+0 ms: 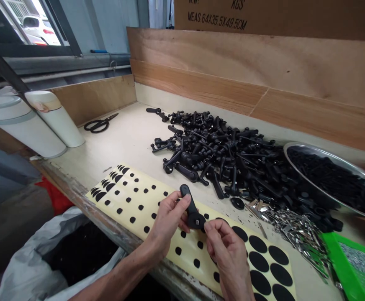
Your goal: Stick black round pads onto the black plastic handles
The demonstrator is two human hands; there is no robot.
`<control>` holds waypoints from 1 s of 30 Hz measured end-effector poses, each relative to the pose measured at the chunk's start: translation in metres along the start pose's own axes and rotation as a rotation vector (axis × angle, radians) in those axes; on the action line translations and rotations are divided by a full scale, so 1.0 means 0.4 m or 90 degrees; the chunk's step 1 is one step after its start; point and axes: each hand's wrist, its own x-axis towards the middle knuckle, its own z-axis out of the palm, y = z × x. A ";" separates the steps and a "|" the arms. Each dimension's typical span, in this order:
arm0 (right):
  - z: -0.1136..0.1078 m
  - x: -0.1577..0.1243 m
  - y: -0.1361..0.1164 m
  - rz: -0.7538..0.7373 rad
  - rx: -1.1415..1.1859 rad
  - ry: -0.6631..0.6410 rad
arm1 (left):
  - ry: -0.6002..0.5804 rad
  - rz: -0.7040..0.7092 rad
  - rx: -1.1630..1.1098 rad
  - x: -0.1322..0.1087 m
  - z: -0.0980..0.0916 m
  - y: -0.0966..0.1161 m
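Observation:
Above the sticker sheet, my left hand [169, 217] is closed around a black plastic crank handle [190, 207], thumb on top. The handle is tilted, its wide round end towards my right hand, and a small metal piece shows in a slot there. My right hand [226, 253] is pinched, its fingertips at the edge of that round end; whatever lies between them is too small to make out. Beneath both hands lies a pale yellow backing sheet [166, 251] with small black dots and larger black discs. Behind it is a heap of similar black handles [214, 146].
Right of the heap stand a steel bowl [295, 161] of black parts, a pile of metal pieces [292, 225] and a green tray [342, 255]. Scissors [99, 124] and two white bottles [57, 117] are at left. A lined bin [22, 267] sits below the table edge.

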 end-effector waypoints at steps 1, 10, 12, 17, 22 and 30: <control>0.000 0.000 0.000 -0.003 -0.002 0.002 | 0.000 -0.001 0.001 0.000 0.000 0.000; 0.004 -0.001 0.002 -0.037 -0.036 0.012 | -0.052 0.004 0.003 -0.007 -0.013 0.010; 0.003 0.000 0.005 -0.054 -0.061 0.017 | -0.079 0.004 -0.003 -0.008 -0.021 0.010; -0.005 0.009 0.022 -0.073 -0.095 0.012 | -0.126 -0.015 -0.008 -0.006 -0.041 0.004; -0.013 0.018 0.031 -0.087 -0.115 0.009 | -0.145 -0.021 -0.013 -0.006 -0.046 0.005; -0.007 0.010 0.027 -0.156 -0.212 0.025 | -0.139 -0.010 -0.034 -0.010 -0.044 0.000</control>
